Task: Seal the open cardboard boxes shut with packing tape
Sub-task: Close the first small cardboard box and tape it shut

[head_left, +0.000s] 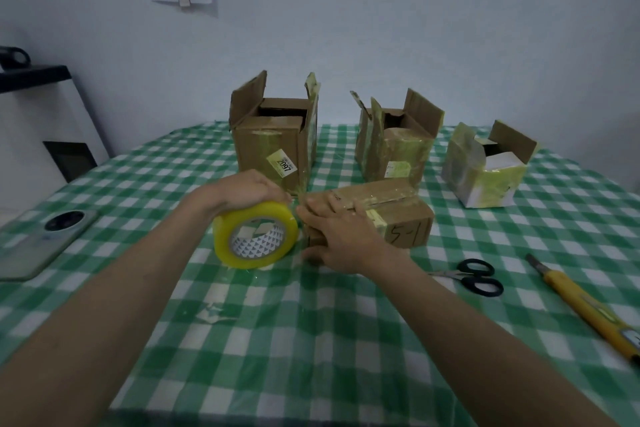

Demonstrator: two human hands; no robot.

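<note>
Cardboard box (381, 215) lies closed at the tabletop's centre, tape roll (255, 237) just beside it.
Head view: left hand (247, 191) grips the yellow roll from above; right hand (341, 236) presses flat, fingers extended, on the box's near end. Three open boxes (273, 146) stand toward the far edge. Scissors (474, 277) and utility knife (585, 305) lie near the right edge.

The tape roll (255, 238) is held under the left hand (247, 189), just left of the right hand (341, 236), which is laid on the closed box (391, 215). Three open boxes (273, 135) (394, 139) (485, 166) are set behind the hands. Scissors (476, 277) and a utility knife (585, 305) are placed right of the right hand; a phone (41, 239) is placed well left of the left hand.
</note>
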